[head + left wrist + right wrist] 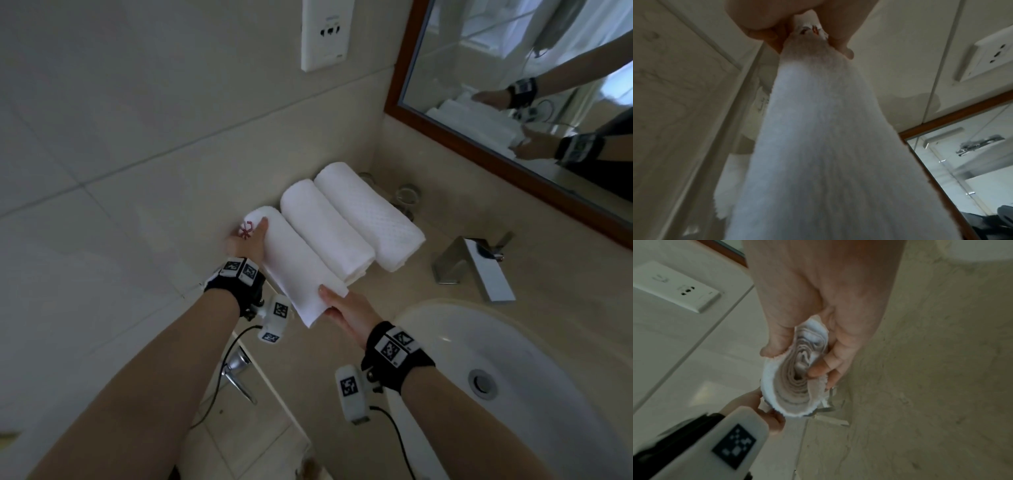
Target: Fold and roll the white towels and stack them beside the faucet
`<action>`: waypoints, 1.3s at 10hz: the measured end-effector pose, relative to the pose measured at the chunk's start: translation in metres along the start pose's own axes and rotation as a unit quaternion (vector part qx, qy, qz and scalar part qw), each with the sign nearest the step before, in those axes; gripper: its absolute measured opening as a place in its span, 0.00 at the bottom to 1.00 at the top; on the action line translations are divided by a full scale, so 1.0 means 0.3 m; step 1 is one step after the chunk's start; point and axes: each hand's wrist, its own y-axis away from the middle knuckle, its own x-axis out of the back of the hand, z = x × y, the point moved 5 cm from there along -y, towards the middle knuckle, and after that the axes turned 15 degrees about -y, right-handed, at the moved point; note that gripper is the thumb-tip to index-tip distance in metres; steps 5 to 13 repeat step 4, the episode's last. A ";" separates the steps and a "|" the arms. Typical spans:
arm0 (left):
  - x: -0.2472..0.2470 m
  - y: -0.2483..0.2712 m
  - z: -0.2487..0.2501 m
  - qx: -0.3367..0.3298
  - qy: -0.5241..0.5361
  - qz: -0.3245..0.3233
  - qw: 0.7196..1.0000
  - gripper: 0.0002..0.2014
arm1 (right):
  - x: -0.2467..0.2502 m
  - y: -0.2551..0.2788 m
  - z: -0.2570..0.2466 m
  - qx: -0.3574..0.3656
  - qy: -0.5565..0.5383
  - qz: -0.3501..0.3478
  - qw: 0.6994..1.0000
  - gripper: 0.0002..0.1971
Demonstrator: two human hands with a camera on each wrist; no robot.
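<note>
Two rolled white towels (346, 219) lie side by side on the beige counter (411, 291), left of the chrome faucet (474, 267). A third rolled towel (294, 263) sits beside them on the wall side, held at both ends. My left hand (251, 236) grips its far end, which bears a red mark. My right hand (334, 301) grips the near end, where a loose flap hangs down. In the right wrist view, thumb and fingers (818, 368) curl round the roll's spiral end (795, 382). The left wrist view is filled by the towel (828, 146). Whether this roll touches the counter is unclear.
A white oval sink (513, 377) lies at the right below the faucet. Clear glasses (407, 197) stand behind the towels, under a wood-framed mirror (513, 137). A socket plate (325, 34) is on the tiled wall. A metal handle (236, 373) projects below the counter edge.
</note>
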 end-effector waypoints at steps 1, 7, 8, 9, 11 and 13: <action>0.021 0.033 0.021 0.022 -0.062 0.028 0.997 0.42 | 0.002 0.007 -0.002 0.000 0.025 0.004 1.000 0.14; 0.083 0.126 0.048 -0.100 -0.058 0.104 0.988 0.07 | 0.101 0.082 -0.028 -0.064 0.202 0.177 0.961 0.35; 0.083 0.126 0.048 -0.100 -0.058 0.104 0.988 0.07 | 0.101 0.082 -0.028 -0.064 0.202 0.177 0.961 0.35; 0.083 0.126 0.048 -0.100 -0.058 0.104 0.988 0.07 | 0.101 0.082 -0.028 -0.064 0.202 0.177 0.961 0.35; 0.083 0.126 0.048 -0.100 -0.058 0.104 0.988 0.07 | 0.101 0.082 -0.028 -0.064 0.202 0.177 0.961 0.35; 0.083 0.126 0.048 -0.100 -0.058 0.104 0.988 0.07 | 0.101 0.082 -0.028 -0.064 0.202 0.177 0.961 0.35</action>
